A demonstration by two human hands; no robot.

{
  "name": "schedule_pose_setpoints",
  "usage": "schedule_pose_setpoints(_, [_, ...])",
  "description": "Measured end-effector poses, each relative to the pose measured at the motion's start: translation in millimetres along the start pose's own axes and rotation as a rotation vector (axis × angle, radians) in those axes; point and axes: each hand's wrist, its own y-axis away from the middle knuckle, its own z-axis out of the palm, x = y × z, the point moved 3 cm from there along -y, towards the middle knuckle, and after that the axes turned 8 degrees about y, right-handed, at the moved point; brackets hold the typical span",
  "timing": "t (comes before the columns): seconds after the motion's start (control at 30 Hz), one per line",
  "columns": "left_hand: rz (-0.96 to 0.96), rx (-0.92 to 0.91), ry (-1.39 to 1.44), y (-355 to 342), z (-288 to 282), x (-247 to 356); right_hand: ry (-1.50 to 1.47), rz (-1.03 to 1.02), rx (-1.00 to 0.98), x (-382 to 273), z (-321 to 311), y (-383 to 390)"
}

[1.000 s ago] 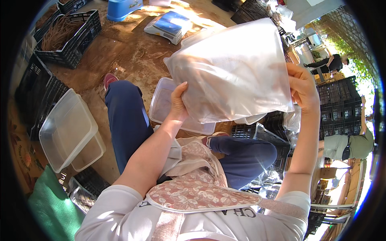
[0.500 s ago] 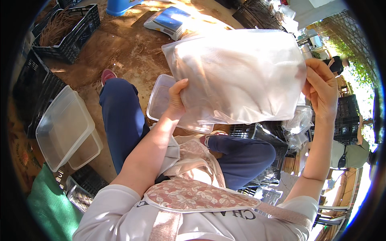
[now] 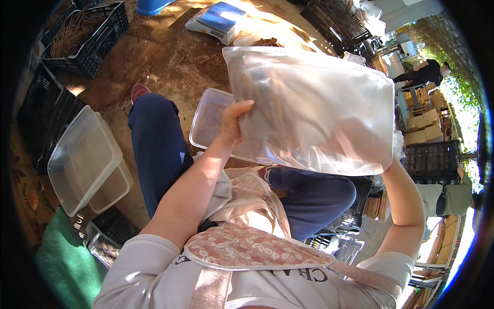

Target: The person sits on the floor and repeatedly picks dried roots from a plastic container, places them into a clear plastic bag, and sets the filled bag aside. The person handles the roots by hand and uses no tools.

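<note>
A large clear, textured plastic bag is held up over my lap, with a pale brownish tone showing through it. My left hand grips its left edge, the thumb lying across the front. At the lower right corner my right forearm passes out of sight at the bag. A pinkish shape shows through the plastic there, but whether my right hand is inside or behind it I cannot tell; its fingers are hidden. Beneath the bag, near my left hand, sits a clear plastic tub, partly covered.
Nested translucent tubs stand on the left beside black crates. A crate of brown root-like strands is at the far left. Ahead lies a scale with a blue top. Two people and stacked boxes are at the right.
My right hand has left the bag's upper right edge and gone down out of sight behind or into it. The bag has shifted slightly right and tilted, its right side lower.
</note>
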Motion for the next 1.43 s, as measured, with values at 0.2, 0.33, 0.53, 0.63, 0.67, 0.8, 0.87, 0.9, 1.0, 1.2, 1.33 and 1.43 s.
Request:
schedule_pose_setpoints(0.2, [-0.026,0.118,0.044,3,3,3,-0.001,0.076,-0.016,1,7,-4])
schedule_pose_setpoints(0.33, [-0.022,0.134,0.035,5,7,4,-0.080,0.230,0.057,-4,1,-6])
schedule_pose_setpoints(0.53, [-0.038,0.130,0.015,6,11,3,-0.160,0.386,0.039,-24,-29,-4])
schedule_pose_setpoints(0.63, [-0.014,0.134,0.047,5,9,4,-0.608,0.291,-0.379,-12,-45,2])
schedule_pose_setpoints(0.67, [-0.022,0.129,0.077,4,8,4,-0.712,0.308,-0.173,-10,-52,1])
schedule_pose_setpoints(0.8, [-0.073,0.125,0.116,5,8,4,-0.092,0.136,0.287,-12,-52,0])
schedule_pose_setpoints(0.87, [-0.050,0.131,0.066,7,11,3,-0.137,0.361,0.206,-13,-27,-2])
schedule_pose_setpoints(0.9, [-0.034,0.122,0.043,8,13,3,-0.035,0.315,0.194,-16,-18,-3])
schedule_pose_setpoints(1.0, [-0.027,0.112,-0.022,8,15,5,0.040,0.274,0.007,-16,8,-3])
schedule_pose_setpoints(1.2, [-0.018,0.146,0.019,7,12,5,-0.121,0.318,0.031,9,36,-1])
schedule_pose_setpoints(1.33, [-0.040,0.162,-0.007,4,6,6,-0.255,0.497,0.127,16,53,5])
schedule_pose_setpoints(1.43, [-0.082,0.161,-0.001,6,6,3,-0.030,0.529,0.115,-40,49,70])
